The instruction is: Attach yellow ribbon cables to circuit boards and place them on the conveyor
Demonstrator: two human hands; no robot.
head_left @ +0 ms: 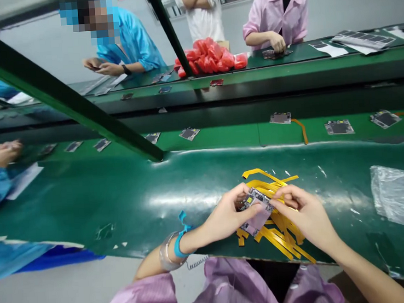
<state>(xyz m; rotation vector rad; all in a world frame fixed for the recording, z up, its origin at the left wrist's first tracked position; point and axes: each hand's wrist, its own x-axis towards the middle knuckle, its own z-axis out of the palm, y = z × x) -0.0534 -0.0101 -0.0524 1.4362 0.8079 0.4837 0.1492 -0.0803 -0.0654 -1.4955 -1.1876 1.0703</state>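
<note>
We hold a small circuit board between both hands: our left hand pinches its near-left edge, our right hand grips its right end. Just beneath the grip lies a heap of yellow strips on the green table.

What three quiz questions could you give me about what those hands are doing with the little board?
1. True or false: both the left hand and the right hand grip the small circuit board.
2. What colour are the flat strips lying under the hands? A) yellow B) blue C) white
3. Fill in: the red bags are piled on the ____ side of the green table, near other people.

Key: 1 true; 2 A; 3 far
</note>
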